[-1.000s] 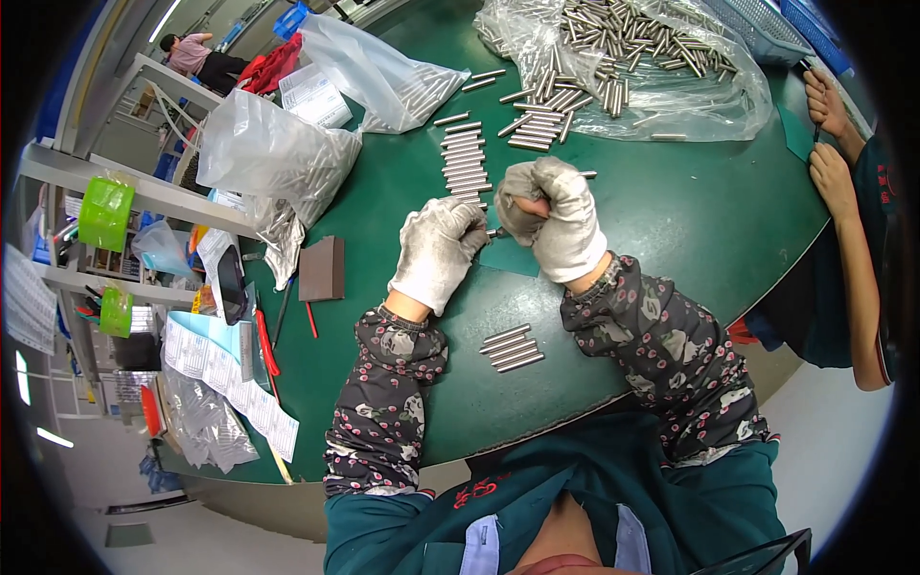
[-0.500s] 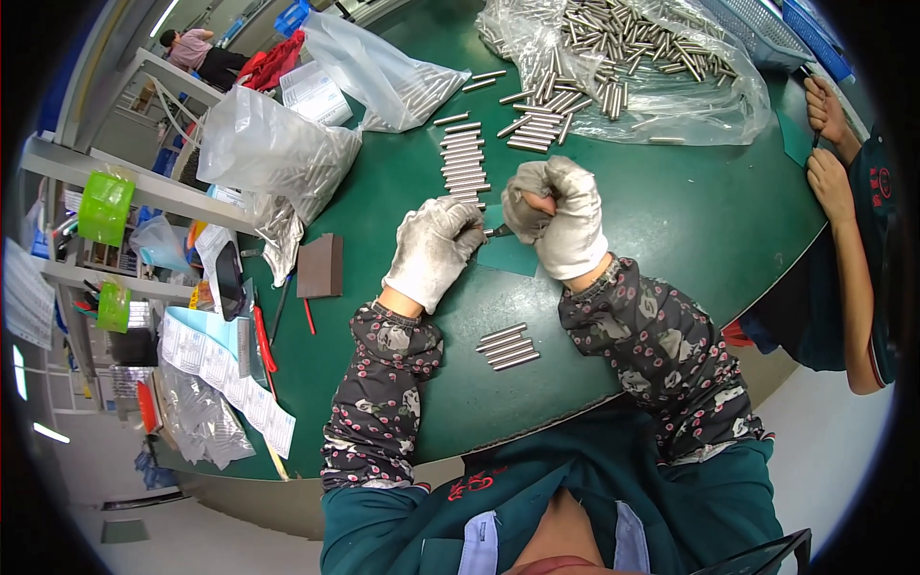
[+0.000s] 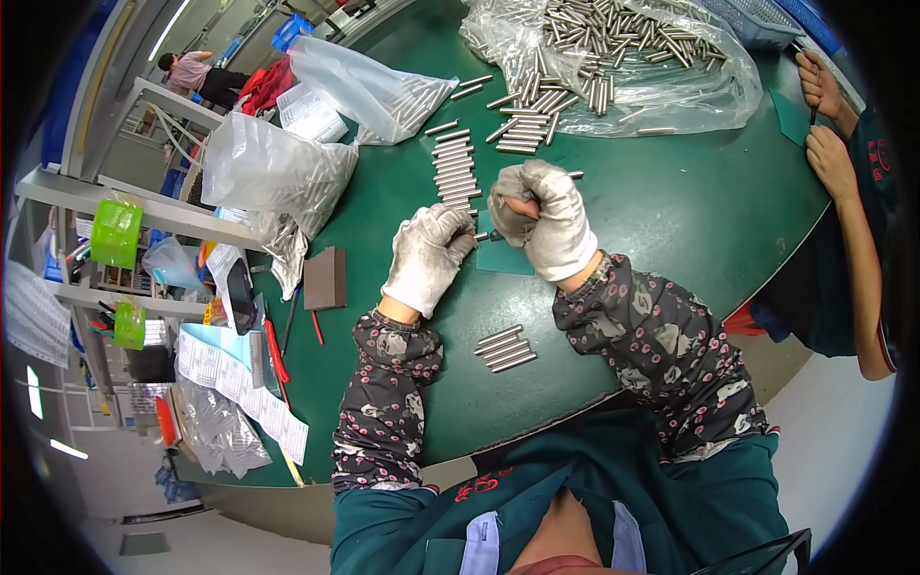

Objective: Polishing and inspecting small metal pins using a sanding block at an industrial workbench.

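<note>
In the white-gloved fingers of my left hand [image 3: 427, 251] is a short metal pin [image 3: 481, 237], its end poking out to the right. My right hand [image 3: 544, 217], gloved with the thumb bare, is closed around a slim dark tool [image 3: 495, 235]. The tool's tip meets or nearly meets the pin's end; its kind is hidden by the fist. A shiny metal end [image 3: 575, 174] shows beyond my right knuckles; I cannot tell what it belongs to. Below both hands lies a small green sheet [image 3: 506, 257]. A column of pins [image 3: 454, 172] lies beyond my left hand, and several pins [image 3: 505, 349] lie nearer me.
A plastic bag [image 3: 661, 113] with heaped pins lies open at the far right. Two filled bags [image 3: 273, 168] stand at the left, near a brown block [image 3: 325, 279], red-handled pliers [image 3: 276, 351] and papers [image 3: 235, 379]. Another person's hands [image 3: 830, 163] work at the right edge.
The view has shifted slightly. My hands remain close together around the pin and tool, with the right fist turned a little. A metal end now shows beyond the right knuckles.
</note>
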`<state>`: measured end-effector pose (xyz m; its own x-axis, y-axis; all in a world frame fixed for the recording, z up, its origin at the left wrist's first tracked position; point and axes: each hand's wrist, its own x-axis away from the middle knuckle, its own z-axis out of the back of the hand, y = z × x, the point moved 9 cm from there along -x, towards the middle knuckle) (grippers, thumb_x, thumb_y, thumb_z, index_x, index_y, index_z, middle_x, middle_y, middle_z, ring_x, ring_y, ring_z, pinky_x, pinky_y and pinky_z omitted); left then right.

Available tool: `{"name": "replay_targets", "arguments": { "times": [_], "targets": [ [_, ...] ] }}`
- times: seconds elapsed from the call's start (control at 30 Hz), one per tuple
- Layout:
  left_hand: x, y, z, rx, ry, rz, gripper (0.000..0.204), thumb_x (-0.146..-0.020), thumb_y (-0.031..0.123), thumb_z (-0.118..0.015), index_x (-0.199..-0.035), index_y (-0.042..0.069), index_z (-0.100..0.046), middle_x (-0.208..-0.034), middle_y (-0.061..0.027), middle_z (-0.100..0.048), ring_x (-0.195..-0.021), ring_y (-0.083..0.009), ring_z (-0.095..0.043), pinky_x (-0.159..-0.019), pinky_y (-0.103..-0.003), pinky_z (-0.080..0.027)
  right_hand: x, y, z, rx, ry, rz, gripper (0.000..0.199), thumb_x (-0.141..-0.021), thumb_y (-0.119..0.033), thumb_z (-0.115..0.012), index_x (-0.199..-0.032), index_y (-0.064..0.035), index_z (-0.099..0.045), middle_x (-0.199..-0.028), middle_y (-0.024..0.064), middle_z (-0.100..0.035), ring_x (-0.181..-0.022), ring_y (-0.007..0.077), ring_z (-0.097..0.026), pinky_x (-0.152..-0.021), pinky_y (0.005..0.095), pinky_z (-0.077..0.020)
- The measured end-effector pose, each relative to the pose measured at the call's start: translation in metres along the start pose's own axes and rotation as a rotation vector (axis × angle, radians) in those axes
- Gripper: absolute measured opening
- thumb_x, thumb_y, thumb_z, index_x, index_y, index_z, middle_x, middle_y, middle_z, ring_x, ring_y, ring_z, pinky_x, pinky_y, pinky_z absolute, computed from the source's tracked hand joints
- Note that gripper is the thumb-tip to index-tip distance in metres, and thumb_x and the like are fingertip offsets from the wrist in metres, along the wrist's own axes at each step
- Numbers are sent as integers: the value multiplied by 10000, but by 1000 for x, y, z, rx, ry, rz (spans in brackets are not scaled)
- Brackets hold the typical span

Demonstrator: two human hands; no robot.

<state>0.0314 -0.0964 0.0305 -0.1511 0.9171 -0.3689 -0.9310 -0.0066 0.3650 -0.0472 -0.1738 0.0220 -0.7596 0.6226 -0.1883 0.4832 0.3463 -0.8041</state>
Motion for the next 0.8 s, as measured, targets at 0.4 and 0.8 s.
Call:
{"name": "replay_targets", "arguments": {
  "times": [0.4, 0.8],
  "targets": [
    [1, -8, -4, -9, -49, 68, 186, -663, 121, -660, -842, 108, -615, -811, -27, -602, -791, -235, -555, -688, -352, -439, -2, 2, -3, -40, -28, 6, 435, -856, -406, -365, -540, -109, -323, -471, 4, -295, -415, 116, -274, -405, 248, -228],
    [-1, -2, -2, -7, -42, 29, 214, -653, 35, -667, -856, 57, -605, -769, -73, -581, -739, -252, -551, -661, -347, -442, -1, 1, -1, -54, -2, 4, 426, -848, -400, -371, -548, -99, -354, -471, 8, -313, -416, 118, -284, -409, 250, -235]
  ]
}}
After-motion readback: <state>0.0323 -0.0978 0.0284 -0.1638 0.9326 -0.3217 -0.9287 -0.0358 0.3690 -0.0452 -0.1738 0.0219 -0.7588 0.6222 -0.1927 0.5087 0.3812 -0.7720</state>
